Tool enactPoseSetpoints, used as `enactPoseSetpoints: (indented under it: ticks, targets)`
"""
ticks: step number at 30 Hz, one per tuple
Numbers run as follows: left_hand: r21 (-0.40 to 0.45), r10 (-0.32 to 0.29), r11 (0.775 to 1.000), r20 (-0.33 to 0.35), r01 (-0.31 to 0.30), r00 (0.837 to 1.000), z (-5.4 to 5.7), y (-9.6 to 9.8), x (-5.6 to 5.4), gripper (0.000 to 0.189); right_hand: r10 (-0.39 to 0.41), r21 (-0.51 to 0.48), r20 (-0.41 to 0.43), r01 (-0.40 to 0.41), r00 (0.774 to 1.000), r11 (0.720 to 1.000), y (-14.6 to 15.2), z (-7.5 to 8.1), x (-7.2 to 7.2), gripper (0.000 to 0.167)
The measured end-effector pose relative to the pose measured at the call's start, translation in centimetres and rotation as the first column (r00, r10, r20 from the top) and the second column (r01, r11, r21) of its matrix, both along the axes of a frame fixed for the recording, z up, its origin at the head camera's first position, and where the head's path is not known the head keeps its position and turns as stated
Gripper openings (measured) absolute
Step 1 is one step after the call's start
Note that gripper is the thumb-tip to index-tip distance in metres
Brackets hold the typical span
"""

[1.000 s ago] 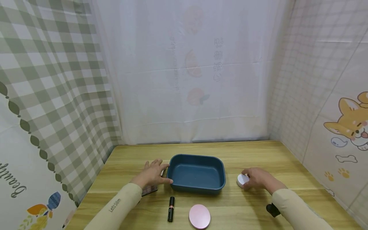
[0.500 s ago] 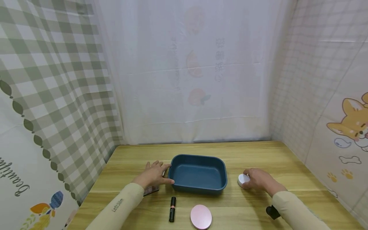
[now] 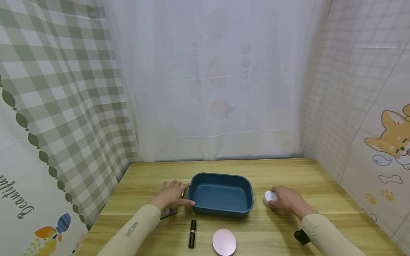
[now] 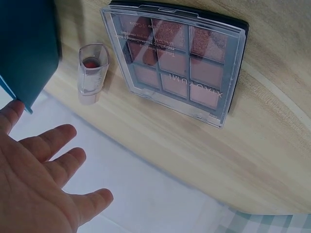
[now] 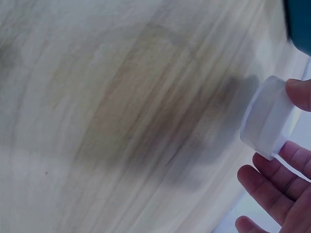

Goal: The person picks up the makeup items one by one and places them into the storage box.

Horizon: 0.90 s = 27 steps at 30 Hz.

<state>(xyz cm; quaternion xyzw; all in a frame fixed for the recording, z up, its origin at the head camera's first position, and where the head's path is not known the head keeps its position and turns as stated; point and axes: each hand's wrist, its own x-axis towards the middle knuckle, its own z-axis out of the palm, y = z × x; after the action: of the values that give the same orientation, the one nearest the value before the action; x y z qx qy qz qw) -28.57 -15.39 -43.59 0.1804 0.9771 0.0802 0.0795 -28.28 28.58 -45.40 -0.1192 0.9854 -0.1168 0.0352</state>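
My left hand point(image 3: 171, 196) is at the left side of a dark blue rectangular basin point(image 3: 221, 209), fingers spread, thumb and a fingertip touching its rim. In the left wrist view the hand point(image 4: 39, 179) touches the basin's edge point(image 4: 29, 63). Near it lie a clear-lidded eyeshadow palette point(image 4: 172, 63) and a small clear-capped lipstick tube point(image 4: 92, 73); in the head view the hand partly covers both. My right hand point(image 3: 288, 201) pinches a small white round jar point(image 3: 270, 197) by its sides, right of the basin. In the right wrist view the jar point(image 5: 267, 116) is tilted, its shadow beside it.
A black lipstick tube point(image 3: 192, 233) with a pink band and a pink round compact point(image 3: 224, 242) lie in front of the basin. A black object point(image 3: 301, 237) is beside the right sleeve. Curtains point(image 3: 221, 106) enclose the wooden table point(image 3: 256, 234).
The right hand has shifted up very slightly with the white jar in its fingers. The left hand stays at the basin's rim. The head view has swung slightly left.
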Motion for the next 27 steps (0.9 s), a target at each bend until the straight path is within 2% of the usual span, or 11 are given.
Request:
enactPoseSetpoints:
  ticks: [8,16,27]
  targets:
    - [0.010,0.001,1.000,0.005,-0.001,1.000,-0.3,-0.2,-0.2,0.083,-0.004,0.018,-0.100,0.005,0.995,1.000,-0.6,0.9,-0.2,0.051]
    - [0.028,0.014,0.999,0.021,-0.015,1.000,-0.5,-0.2,-0.2,0.084,0.012,0.010,-0.246,-0.010,0.969,1.000,-1.6,2.1,-0.6,0.048]
    - [0.036,0.014,0.999,0.027,-0.015,1.000,-0.5,-0.1,-0.1,0.083,-0.002,-0.007,-0.292,0.000,0.956,1.000,-3.6,3.6,-1.2,0.050]
